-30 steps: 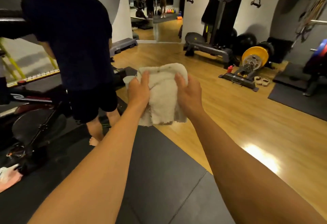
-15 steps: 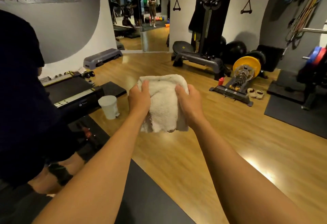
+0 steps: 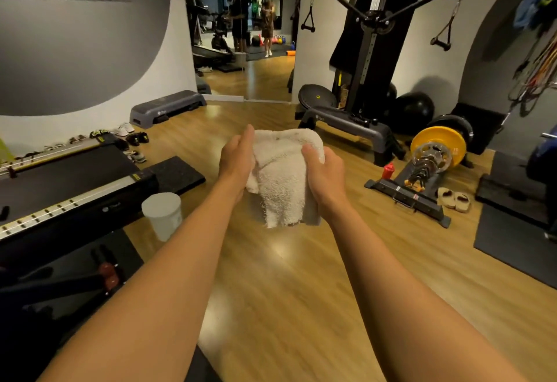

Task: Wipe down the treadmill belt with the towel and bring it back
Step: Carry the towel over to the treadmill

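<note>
the white, bunched terry-cloth towel (image 3: 283, 176) is hanging in the air between the two bare hands, out in front of the person and above the tan wooden plank floor (image 3: 301, 291). going left to right: the black treadmill belt with its silver side rail (image 3: 60, 176) is lying at the far left, low and well apart from the towel. a white plastic cup (image 3: 162, 215) is standing just beside the treadmill's near corner, on the floor. a dark square rubber mat (image 3: 177, 173) is lying behind the cup.

the left hand (image 3: 236, 164) is pressing flat against the towel's left side, fingers straight and pointing away from the camera, thumb hidden behind the cloth; it is cupping the towel rather than closing a fist on it. the towel is bulging up between the hands and drooping below them in a frayed edge. the right hand (image 3: 327, 173) is wrapping round the towel's right side, fingers curling over the fabric and gripping it.

further right, a grey bench at the foot of a black cable machine (image 3: 355, 128) is standing behind the hands. a round yellow weight plate (image 3: 438, 146) is sitting on a black floor stand, with a small red bottle (image 3: 388, 171) near it and a pair of beige slippers (image 3: 453, 199) resting on the floor just beside the stand.
</note>
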A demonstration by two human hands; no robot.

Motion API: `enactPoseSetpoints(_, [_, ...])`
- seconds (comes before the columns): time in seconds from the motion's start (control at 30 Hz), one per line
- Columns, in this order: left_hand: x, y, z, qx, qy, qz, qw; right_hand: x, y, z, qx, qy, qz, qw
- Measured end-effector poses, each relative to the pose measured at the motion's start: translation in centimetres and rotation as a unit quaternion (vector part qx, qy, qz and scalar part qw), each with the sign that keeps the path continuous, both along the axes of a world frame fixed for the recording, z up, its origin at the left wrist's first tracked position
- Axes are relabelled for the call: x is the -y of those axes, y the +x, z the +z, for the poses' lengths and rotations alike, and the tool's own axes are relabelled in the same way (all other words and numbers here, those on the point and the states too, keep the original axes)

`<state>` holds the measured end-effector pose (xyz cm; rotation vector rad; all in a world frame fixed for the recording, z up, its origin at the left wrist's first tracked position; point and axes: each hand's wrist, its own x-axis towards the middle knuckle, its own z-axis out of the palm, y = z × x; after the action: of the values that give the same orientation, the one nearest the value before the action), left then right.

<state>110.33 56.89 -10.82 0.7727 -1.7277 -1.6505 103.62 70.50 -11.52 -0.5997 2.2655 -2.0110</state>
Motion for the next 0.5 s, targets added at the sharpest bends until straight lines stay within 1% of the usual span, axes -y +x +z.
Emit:
enactPoseSetpoints(0.13, [5.0,-7.3,0.7,-0.008,-0.047,-0.030,0.998,6.7,-8.0,0.9,-0.004,-0.009,-0.008,1.000])
enactPoseSetpoints(0.2, [8.2,-11.7,0.3,-0.002,-0.073,0.000,0.997,10.2,-12.2,0.8,0.000,-0.010,0.000,1.000])
enactPoseSetpoints(0.3, [13.5,-18.2,0.1,-0.015,-0.066,0.055,0.996,15.4,-18.6,0.6,0.005,-0.002,0.025,1.000])
enactPoseSetpoints(0.5, [24.1,-30.6,0.2,-0.039,-0.047,0.069,0.996,25.8,-32.7,0.9,0.000,0.003,0.065,0.998])
